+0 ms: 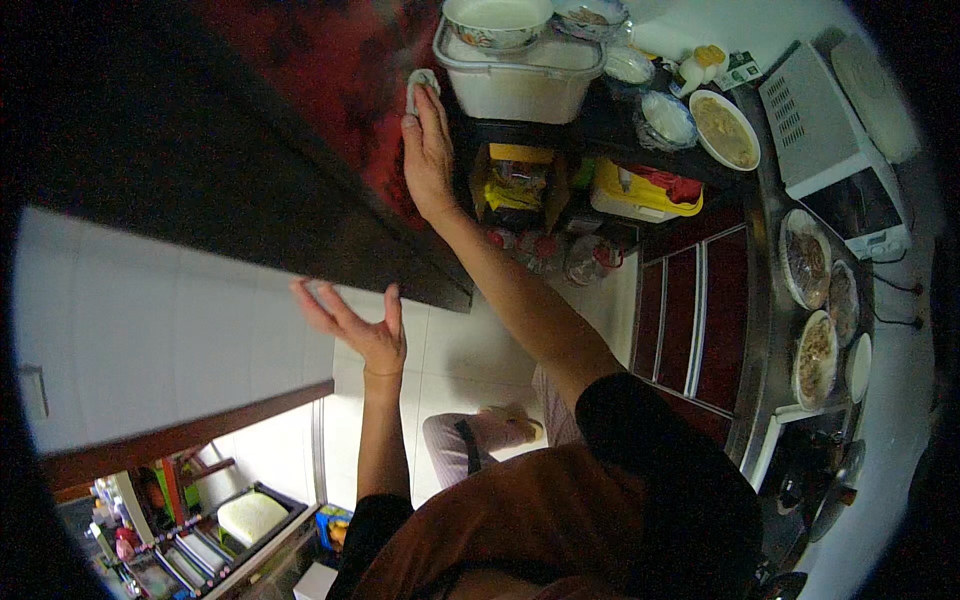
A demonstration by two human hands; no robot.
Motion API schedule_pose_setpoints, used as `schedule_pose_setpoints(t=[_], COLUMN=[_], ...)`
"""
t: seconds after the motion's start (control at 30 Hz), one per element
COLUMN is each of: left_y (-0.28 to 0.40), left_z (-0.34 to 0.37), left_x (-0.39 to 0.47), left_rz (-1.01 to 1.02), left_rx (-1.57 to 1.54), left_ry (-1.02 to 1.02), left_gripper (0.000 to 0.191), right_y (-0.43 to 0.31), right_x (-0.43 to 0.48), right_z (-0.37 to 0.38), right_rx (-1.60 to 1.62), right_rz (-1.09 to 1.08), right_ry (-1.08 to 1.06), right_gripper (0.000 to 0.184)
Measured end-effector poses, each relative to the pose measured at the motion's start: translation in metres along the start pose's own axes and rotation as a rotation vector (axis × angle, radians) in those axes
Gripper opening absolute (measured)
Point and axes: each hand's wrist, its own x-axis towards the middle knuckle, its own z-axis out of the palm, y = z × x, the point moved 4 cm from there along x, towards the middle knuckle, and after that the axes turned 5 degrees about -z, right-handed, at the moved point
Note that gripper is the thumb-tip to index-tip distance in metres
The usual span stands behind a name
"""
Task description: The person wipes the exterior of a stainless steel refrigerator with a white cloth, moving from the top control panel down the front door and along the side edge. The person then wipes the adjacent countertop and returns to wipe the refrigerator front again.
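Observation:
My right hand (429, 161) presses a folded pale cloth (422, 78) under its fingertips. The cloth lies against a glossy red, dark-mottled panel (360, 97), close to a shelf. Lower in view, my left hand (367, 337) is empty, with fingers and thumb spread. Its fingertips are at the lower edge of the wide dark side (225, 187) of the same large panelled piece; whether they touch it I cannot tell. Right beside the cloth stands a lidded translucent plastic bin (517, 94) with a floral bowl (499, 34) on top.
Wrapped bowls (666, 120) and an uncovered oval dish (724, 130) crowd the dark counter near a white microwave (840, 150). Below stand a yellow-lidded box (649, 191) and plastic bottles (589, 261). Covered plates (806, 255) line the right counter. A white door (172, 315) is at left.

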Motion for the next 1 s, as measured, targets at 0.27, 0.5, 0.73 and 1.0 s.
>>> schedule_pose_setpoints(t=[0.27,0.5,0.73,1.0], left_y=[-0.009,-0.019,-0.017,-0.01], left_z=[0.025,0.049,0.051,0.043], left_x=[-0.001,-0.003,0.001,-0.006], left_rz=[0.147,0.264,0.35,0.389], left_rx=[0.0,-0.22,-0.243,-0.049], left_ry=[0.212,0.417,0.589,0.575], left_gripper=[0.079,0.075,0.067,0.062], right_y=[0.101,0.13,0.115,0.089], right_x=[-0.045,-0.106,-0.207,-0.205], right_z=[-0.002,-0.004,-0.022,-0.047], right_rx=[-0.017,0.003,0.051,-0.293], right_rz=[-0.047,-0.223,-0.439,-0.685], right_ry=[0.068,0.095,-0.051,-0.046], right_gripper=[0.046,0.046,0.051,0.046])
